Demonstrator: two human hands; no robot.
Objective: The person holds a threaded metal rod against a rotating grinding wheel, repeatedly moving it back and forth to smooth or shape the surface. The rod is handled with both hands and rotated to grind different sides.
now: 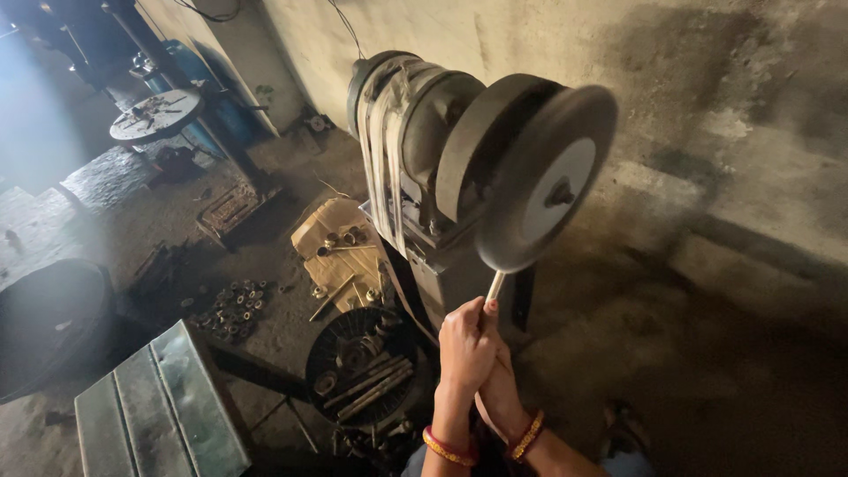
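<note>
A pale metal rod points up at the lower rim of a large grey grinding wheel, its tip against the wheel's edge. My left hand wraps around the rod just below the wheel. Underneath it, my right hand grips the rod's lower part. Both wrists wear red and gold bangles. The wheel sits on a bench grinder motor mounted on a metal stand.
A round basket with rods and parts stands left of my hands. Cardboard with small fittings and a heap of nuts lie on the floor. A green metal box is at lower left, a drill press table at the back.
</note>
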